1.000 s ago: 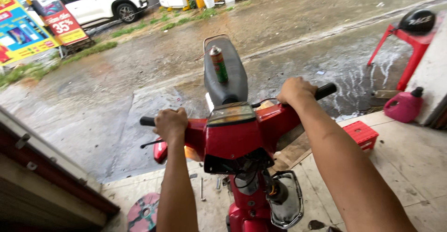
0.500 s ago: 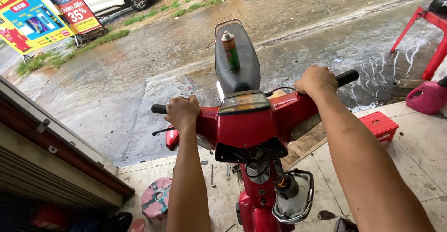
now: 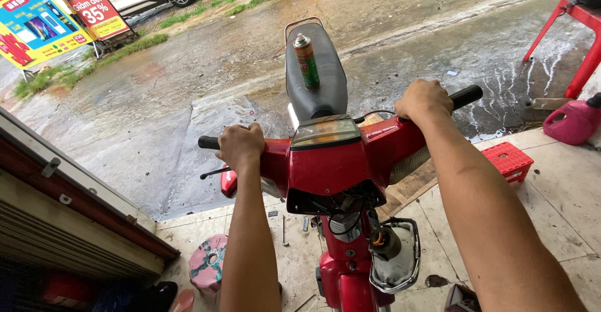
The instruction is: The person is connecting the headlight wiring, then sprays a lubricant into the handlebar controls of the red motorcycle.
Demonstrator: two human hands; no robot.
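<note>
The red motorbike (image 3: 341, 162) stands on the tiled floor (image 3: 563, 187) at the edge of a wet street, seen from in front of its handlebars. The left hand (image 3: 241, 146) is closed round the left grip (image 3: 208, 142), the right hand (image 3: 424, 99) round the right grip (image 3: 466, 96). It looks heavy and stiff, best steered from both grips. A spray can (image 3: 307, 61) lies on the seat (image 3: 316, 80); a red crate (image 3: 510, 160) sits nearby.
</note>
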